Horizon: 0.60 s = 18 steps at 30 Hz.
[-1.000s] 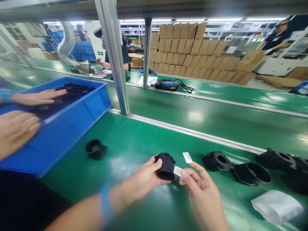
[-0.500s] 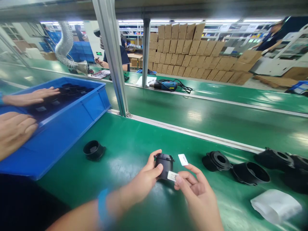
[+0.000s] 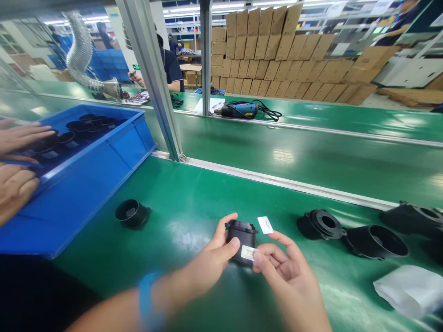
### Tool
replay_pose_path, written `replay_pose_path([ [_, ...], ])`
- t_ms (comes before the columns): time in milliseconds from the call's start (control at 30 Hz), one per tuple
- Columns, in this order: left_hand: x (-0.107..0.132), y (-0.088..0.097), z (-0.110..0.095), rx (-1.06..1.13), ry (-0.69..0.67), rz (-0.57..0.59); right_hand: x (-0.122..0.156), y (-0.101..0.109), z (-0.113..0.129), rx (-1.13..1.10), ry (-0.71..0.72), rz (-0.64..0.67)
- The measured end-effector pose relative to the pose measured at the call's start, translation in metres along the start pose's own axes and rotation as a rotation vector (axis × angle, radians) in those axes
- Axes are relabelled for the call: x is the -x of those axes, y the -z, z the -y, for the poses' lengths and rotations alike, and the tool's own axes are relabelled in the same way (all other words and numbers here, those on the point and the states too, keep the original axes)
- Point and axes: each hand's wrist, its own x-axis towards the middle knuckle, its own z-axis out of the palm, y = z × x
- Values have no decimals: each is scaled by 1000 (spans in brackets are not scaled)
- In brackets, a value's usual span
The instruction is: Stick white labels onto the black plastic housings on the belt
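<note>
My left hand (image 3: pixel 218 252) is wrapped round a black plastic housing (image 3: pixel 238 237), thumb on its near side and a flanged rim on top. My right hand (image 3: pixel 289 272) pinches a small white label (image 3: pixel 248 252) by its right end between thumb and finger. That label lies over the housing's side; whether it is stuck down I cannot tell. A second white label (image 3: pixel 265 225) clings to my right index fingertip, apart from the housing. Another black housing (image 3: pixel 132 214) stands on the green table to the left, open side up.
At left, a co-worker's hands (image 3: pixel 15 184) are over a blue crate (image 3: pixel 104 168) of black housings. Several more black housings (image 3: pixel 320 225) and a crumpled white sheet (image 3: pixel 410 288) lie at right. Past a metal rail (image 3: pixel 277 179) sits a blue heat gun (image 3: pixel 238 109). An upright post (image 3: pixel 152 78) stands ahead.
The pinched label now overlaps the housing's side more. The co-worker's hands have shifted left over the crate. My view has tilted down slightly.
</note>
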Motion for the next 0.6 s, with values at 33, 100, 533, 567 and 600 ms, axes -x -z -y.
replay_pose_path([
  [33, 0, 0, 0, 0, 3, -2, 0, -1, 1, -7, -7, -3],
  [100, 0, 1, 1, -12, 6, -7, 1, -3, 3, -28, -18, -21],
  [533, 3, 8, 4, -172, -2, -10, 7, -18, 16, -61, -46, -138],
  [567, 3, 8, 3, -170, -4, -7, 7, -19, 17, -61, -49, -139],
  [600, 3, 7, 3, -169, -9, -5, 7, -19, 17, -61, -50, -139],
])
